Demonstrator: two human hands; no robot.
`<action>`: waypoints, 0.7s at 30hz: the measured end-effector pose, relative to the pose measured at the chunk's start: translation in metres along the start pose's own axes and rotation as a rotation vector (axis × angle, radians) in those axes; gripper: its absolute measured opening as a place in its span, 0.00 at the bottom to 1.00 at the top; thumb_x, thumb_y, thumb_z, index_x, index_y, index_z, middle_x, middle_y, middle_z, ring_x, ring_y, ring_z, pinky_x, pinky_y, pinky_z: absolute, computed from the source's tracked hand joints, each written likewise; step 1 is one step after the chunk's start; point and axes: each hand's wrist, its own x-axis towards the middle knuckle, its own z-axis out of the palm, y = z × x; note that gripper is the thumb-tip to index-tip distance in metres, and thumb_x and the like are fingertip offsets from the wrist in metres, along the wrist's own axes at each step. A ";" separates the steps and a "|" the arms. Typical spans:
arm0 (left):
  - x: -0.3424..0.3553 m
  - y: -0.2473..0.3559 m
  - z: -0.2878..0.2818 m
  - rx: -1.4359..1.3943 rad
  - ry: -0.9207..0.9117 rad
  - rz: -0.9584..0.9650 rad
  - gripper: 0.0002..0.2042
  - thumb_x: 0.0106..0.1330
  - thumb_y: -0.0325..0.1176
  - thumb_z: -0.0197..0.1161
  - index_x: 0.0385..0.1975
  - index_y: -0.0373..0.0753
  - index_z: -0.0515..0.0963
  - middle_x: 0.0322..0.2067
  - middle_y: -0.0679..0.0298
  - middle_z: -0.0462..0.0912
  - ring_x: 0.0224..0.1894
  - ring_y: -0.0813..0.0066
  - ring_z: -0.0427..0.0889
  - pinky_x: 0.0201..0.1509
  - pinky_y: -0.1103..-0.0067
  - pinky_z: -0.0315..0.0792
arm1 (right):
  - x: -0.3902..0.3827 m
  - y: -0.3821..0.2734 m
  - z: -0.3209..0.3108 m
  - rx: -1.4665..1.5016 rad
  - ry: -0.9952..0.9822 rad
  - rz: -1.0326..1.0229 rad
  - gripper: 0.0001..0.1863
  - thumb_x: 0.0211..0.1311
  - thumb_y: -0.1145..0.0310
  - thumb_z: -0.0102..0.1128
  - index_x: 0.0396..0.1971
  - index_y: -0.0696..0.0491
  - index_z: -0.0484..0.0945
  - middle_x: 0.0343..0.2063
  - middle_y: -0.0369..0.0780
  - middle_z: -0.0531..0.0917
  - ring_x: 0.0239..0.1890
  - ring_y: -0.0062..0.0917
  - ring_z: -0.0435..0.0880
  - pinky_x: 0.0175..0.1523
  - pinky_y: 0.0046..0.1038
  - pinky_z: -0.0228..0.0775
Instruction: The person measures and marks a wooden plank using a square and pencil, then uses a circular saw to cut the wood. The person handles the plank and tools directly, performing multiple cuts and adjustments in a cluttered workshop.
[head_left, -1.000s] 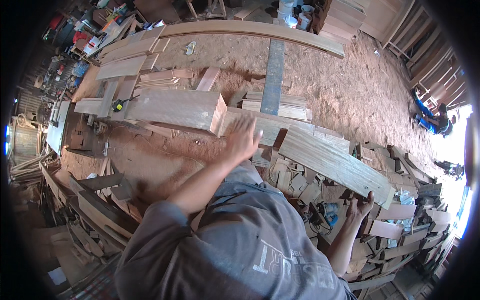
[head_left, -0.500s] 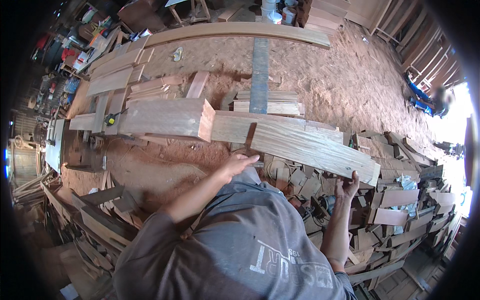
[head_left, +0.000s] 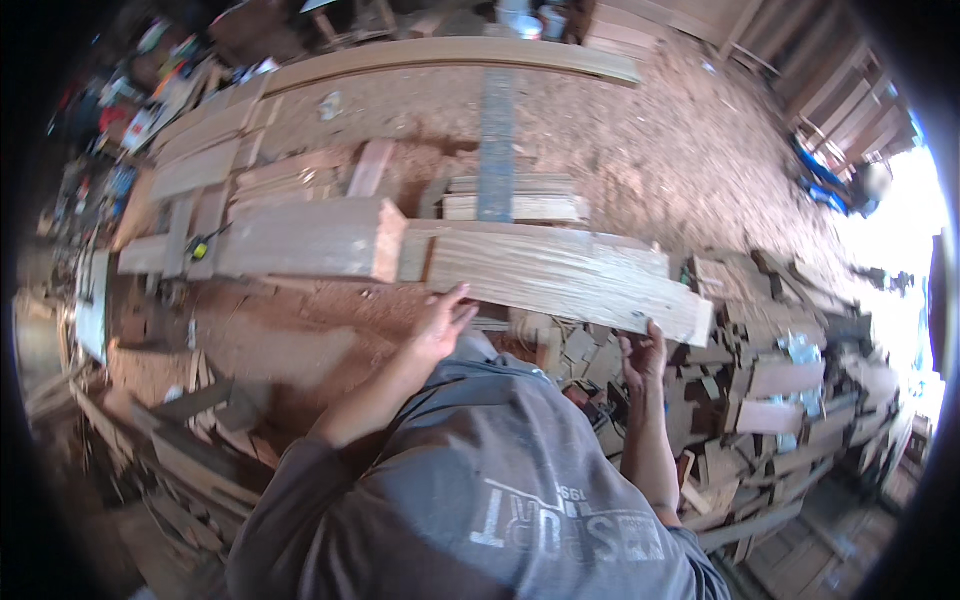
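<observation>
A pale, flat wooden board (head_left: 560,280) lies slantwise before me, its left end over another board (head_left: 414,252) on the bench. My right hand (head_left: 645,357) grips the near edge close to its right end, thumb on top and fingers beneath. At the near left corner, my left hand (head_left: 438,328) has its fingertips against the edge; the fingers under the wood are partly hidden. A thick squared timber piece (head_left: 310,238) sits just left of the board.
A black and yellow tape measure (head_left: 200,248) rests at the timber's left. Stacked planks (head_left: 515,205) and a long beam (head_left: 450,52) lie beyond, with a dark crosspiece (head_left: 497,140) between. Scrap wood (head_left: 780,400) is heaped at right. Another person (head_left: 865,190) is far right.
The board has shifted left, toward the squared timber, with both my hands moving left along with it. My left hand's fingers have come up to its near edge. The view has swung slightly and blurred.
</observation>
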 end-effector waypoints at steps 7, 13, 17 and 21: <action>-0.002 0.019 -0.020 0.008 0.058 -0.047 0.25 0.73 0.33 0.75 0.66 0.39 0.72 0.62 0.58 0.75 0.66 0.61 0.76 0.73 0.65 0.79 | -0.013 0.020 0.008 -0.030 -0.081 0.068 0.27 0.74 0.54 0.70 0.66 0.48 0.76 0.58 0.39 0.87 0.60 0.34 0.86 0.67 0.43 0.78; -0.009 0.026 -0.019 0.014 0.052 -0.035 0.22 0.70 0.34 0.79 0.58 0.39 0.75 0.53 0.60 0.80 0.57 0.63 0.84 0.66 0.67 0.85 | -0.023 -0.013 -0.017 0.100 0.065 -0.077 0.37 0.71 0.44 0.73 0.70 0.50 0.73 0.64 0.43 0.80 0.65 0.39 0.80 0.72 0.46 0.77; -0.013 0.024 -0.021 0.010 0.068 -0.010 0.21 0.71 0.35 0.78 0.57 0.40 0.77 0.52 0.60 0.82 0.57 0.64 0.85 0.66 0.67 0.85 | -0.021 -0.077 -0.042 0.185 0.218 -0.203 0.55 0.61 0.35 0.78 0.76 0.53 0.63 0.73 0.53 0.63 0.71 0.47 0.73 0.75 0.53 0.75; 0.000 0.020 -0.017 0.017 0.040 -0.051 0.21 0.72 0.34 0.76 0.61 0.40 0.76 0.57 0.60 0.80 0.62 0.64 0.82 0.69 0.66 0.83 | 0.003 -0.128 -0.087 -0.312 0.157 -0.099 0.37 0.72 0.38 0.69 0.66 0.52 0.78 0.53 0.42 0.83 0.57 0.34 0.84 0.61 0.43 0.83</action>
